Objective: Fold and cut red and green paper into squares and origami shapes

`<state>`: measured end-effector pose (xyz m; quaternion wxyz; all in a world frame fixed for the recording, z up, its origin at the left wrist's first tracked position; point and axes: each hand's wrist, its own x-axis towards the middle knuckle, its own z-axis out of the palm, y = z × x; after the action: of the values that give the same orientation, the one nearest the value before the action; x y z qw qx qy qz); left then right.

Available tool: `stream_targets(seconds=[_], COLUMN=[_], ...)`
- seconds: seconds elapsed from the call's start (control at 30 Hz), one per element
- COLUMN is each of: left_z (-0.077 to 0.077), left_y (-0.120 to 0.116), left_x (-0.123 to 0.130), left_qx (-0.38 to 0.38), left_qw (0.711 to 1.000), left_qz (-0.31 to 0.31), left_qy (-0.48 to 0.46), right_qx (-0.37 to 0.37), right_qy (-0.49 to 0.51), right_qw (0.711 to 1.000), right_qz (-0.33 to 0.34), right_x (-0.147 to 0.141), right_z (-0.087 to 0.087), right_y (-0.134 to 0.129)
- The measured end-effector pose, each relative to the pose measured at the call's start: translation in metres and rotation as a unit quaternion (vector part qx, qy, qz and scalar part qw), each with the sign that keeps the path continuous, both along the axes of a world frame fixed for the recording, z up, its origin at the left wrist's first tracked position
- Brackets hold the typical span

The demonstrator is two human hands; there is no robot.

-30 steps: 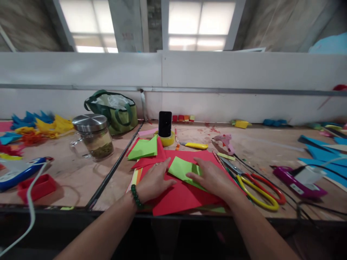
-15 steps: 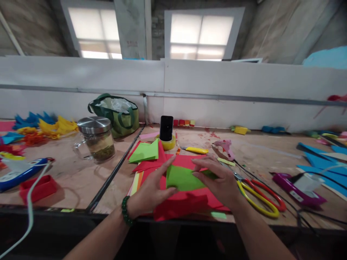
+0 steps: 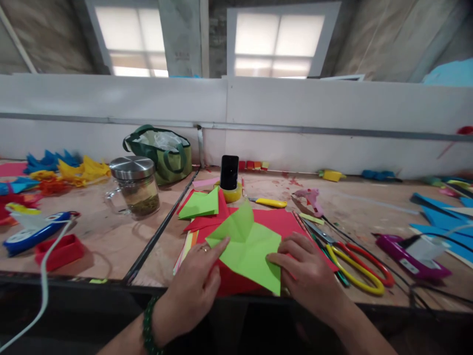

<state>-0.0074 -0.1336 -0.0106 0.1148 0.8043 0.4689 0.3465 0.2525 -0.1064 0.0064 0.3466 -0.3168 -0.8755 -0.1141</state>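
Note:
A creased light-green paper (image 3: pixel 253 251) lies partly opened over red sheets (image 3: pixel 279 222), its upper left part standing up in a fold. My left hand (image 3: pixel 195 278), a green bead bracelet at its wrist, touches the paper's left edge with an extended index finger; the other fingers are partly curled. At the right edge, my right hand (image 3: pixel 308 268) pinches the paper between thumb and fingers. More folded green paper (image 3: pixel 199 203) rests on red pieces at the back left of the pile.
Scissors (image 3: pixel 356 268) and a pink glue gun (image 3: pixel 310 199) lie right, a yellow cutter (image 3: pixel 271 202) behind. A phone (image 3: pixel 229 172) stands on tape. Left are a glass mug (image 3: pixel 142 197), a green bag (image 3: pixel 172 160) and a red paper box (image 3: pixel 61 252).
The green paper has been unfolded from a narrow folded shape into a wider, creased one. My left hand has moved down and left, my right hand slightly lower, and the view has shifted a little.

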Motion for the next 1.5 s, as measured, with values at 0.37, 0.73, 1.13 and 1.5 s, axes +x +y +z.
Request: stream_targets(seconds=[0.37, 0.73, 1.13, 1.5], left_z=[0.006, -0.011, -0.011, -0.009], left_y=[0.003, 0.027, 0.033, 0.016], left_x=[-0.005, -0.012, -0.002, 0.002], left_qx=[0.143, 0.001, 0.032, -0.012], left_qw=[0.963, 0.983, 0.961, 0.981], left_qz=[0.122, 0.048, 0.158, 0.028], left_qy=[0.193, 0.176, 0.223, 0.19], right_qx=[-0.091, -0.263, -0.103, -0.093], right_qy=[-0.009, 0.013, -0.065, -0.178], right_qw=[0.996, 0.964, 0.978, 0.98], right_qz=[0.022, -0.033, -0.169, 0.003], right_x=[0.004, 0.012, -0.003, 0.005], right_z=[-0.023, -0.022, -0.028, -0.027], right_y=[-0.006, 0.008, 0.034, 0.022])
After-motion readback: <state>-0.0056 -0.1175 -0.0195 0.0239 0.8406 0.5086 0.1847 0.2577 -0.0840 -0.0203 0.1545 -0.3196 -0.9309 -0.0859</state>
